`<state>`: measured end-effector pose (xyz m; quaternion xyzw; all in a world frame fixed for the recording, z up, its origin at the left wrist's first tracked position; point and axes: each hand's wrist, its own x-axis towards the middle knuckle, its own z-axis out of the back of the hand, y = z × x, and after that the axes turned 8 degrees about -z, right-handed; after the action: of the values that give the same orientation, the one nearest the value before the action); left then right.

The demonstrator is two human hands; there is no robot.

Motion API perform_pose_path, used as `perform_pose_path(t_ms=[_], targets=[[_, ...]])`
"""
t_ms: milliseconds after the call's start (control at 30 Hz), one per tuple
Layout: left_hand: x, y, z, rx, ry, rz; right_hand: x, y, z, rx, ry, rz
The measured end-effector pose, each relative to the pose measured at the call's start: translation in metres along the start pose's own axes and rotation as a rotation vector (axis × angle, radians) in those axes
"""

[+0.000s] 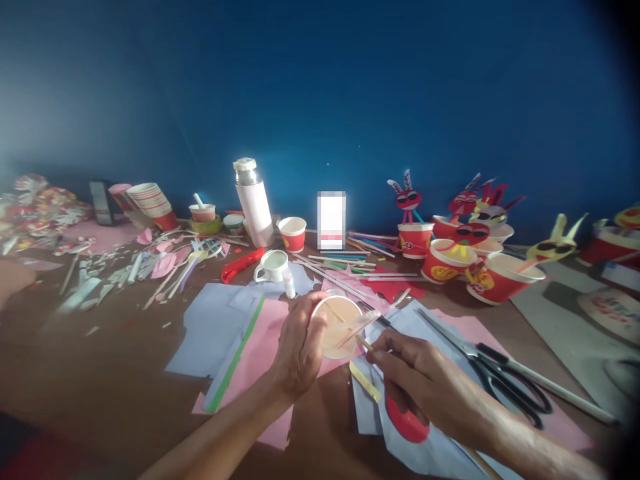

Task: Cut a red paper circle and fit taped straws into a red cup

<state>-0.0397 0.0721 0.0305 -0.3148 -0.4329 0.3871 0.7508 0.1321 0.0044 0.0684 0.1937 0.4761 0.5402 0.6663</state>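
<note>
A paper cup (331, 348) is tilted so that I look into its pale inside. My left hand (301, 343) is wrapped around its left side. My right hand (407, 363) pinches a thin pale stick (365, 343) at the cup's right rim. A translucent pinkish strip (357, 328) crosses the cup's mouth; whether it is joined to the stick I cannot tell. Under my right hand lies a red round piece (407, 420) on light blue paper (367, 407). A yellow strip (365, 382) rests just left of that hand.
Black-handled scissors (500, 373) lie open at right. Behind them stand red cups (447, 260) with paper figures. A white bottle (255, 210), a white mug (273, 265) and a red-handled cutter (242, 265) stand or lie beyond my hands. Paper scraps (107, 280) cover the left side.
</note>
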Motion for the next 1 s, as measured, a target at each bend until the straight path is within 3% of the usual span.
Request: perform_pose_path(t_ms=[267,467,733,800,933,1000], targets=[[0.002,0.002,-0.003,0.026,-0.011,0.0,0.004,0.0,-0.008,0.135,-0.022,-0.016],[-0.001,0.009,-0.01,0.107,-0.029,-0.019,0.012,-0.014,-0.021,0.209,-0.089,0.05],[-0.001,0.009,-0.013,0.118,-0.073,-0.014,0.018,-0.008,-0.016,-0.067,-0.272,0.163],[0.0,0.008,-0.013,0.108,-0.077,-0.01,0.018,-0.005,-0.013,-0.04,-0.226,0.148],[0.001,0.009,-0.012,0.114,-0.044,-0.025,0.02,-0.005,-0.011,0.332,0.094,0.045],[0.001,0.01,-0.013,0.118,-0.035,-0.015,0.021,-0.007,-0.011,0.476,0.177,0.028]])
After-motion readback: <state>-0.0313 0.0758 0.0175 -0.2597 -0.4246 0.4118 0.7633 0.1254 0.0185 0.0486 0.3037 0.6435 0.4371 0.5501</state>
